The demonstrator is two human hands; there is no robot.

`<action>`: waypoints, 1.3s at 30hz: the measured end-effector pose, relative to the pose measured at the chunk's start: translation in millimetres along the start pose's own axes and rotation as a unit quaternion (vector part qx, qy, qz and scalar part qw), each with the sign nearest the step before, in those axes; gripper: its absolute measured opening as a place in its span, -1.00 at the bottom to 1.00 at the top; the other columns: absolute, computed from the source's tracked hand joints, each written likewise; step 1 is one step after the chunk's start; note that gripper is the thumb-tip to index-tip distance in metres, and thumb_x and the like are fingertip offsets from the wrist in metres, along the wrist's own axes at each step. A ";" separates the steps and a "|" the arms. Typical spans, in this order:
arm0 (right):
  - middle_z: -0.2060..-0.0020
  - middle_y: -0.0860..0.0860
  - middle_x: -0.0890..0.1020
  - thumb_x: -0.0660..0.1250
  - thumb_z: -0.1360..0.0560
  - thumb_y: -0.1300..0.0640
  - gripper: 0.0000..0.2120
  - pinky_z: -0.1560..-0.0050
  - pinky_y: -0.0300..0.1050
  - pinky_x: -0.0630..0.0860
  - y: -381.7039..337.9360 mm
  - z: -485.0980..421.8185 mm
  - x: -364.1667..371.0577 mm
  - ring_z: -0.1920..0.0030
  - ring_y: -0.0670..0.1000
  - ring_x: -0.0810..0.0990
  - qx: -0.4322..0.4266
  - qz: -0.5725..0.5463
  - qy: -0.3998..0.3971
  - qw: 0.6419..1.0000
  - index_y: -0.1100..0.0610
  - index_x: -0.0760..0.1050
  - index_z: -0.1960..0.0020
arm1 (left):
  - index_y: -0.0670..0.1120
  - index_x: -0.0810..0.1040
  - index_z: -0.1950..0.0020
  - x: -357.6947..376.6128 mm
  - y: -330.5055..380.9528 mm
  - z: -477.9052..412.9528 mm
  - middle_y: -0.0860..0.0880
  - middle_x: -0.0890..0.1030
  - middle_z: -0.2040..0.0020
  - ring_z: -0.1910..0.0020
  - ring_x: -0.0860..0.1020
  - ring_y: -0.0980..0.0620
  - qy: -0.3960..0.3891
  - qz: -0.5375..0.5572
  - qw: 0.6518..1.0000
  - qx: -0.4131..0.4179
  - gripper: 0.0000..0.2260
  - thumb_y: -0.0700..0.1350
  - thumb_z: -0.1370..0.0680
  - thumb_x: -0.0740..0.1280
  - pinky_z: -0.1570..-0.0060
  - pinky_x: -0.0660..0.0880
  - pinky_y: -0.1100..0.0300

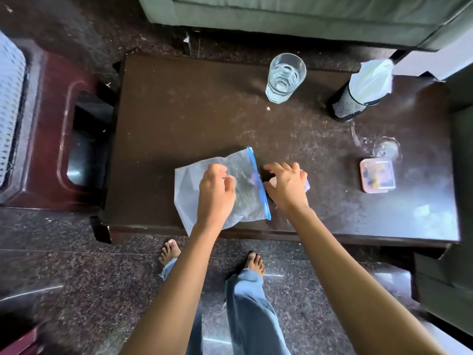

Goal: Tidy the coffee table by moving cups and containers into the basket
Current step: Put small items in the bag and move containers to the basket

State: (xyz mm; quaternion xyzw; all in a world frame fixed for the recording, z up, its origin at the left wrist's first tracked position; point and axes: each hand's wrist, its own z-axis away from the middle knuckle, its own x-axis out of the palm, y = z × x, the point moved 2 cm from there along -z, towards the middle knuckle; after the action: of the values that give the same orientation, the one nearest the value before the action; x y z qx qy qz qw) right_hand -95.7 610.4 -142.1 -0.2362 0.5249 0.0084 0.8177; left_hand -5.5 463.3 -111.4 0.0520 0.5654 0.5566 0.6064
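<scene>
A clear zip bag [186, 185] with a blue seal strip lies flat at the front edge of the dark coffee table [179, 119]. My left hand [216, 193] is over the bag, its fingers curled and pinching the plastic. My right hand [288, 187] arches just right of the seal, fingers spread, over a small bluish object [306, 182] that is mostly hidden. A glass of water [285, 78] stands at the far edge. A black mesh basket [344, 105] with a white plastic liner stands at the far right. A pink lidded container [377, 175] sits to the right.
A clear glass item [386, 148] sits just behind the pink container. A green sofa [307, 16] runs behind the table and a maroon plastic chair [51, 139] stands to its left. My bare feet are on the speckled floor [76, 278] in front.
</scene>
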 end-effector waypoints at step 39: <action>0.02 0.13 0.58 0.43 -0.41 0.29 -0.74 -0.13 0.06 0.51 -69.9 -52.4 -34.6 0.00 0.19 0.56 -0.014 -0.098 0.128 0.987 0.16 0.63 -0.09 | -0.16 0.44 -0.16 -85.2 -48.5 -43.9 -0.04 0.53 -0.12 -0.06 0.51 0.05 0.059 0.060 0.996 0.031 -0.84 -0.20 -0.59 0.22 0.13 0.38 0.45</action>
State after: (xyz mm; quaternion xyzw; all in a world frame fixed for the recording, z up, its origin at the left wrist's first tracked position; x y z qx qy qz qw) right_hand -137.7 535.7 -103.5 -0.2969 0.5995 -0.0954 0.7371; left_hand 13.9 357.8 -107.0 0.0717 0.6133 0.5759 0.5358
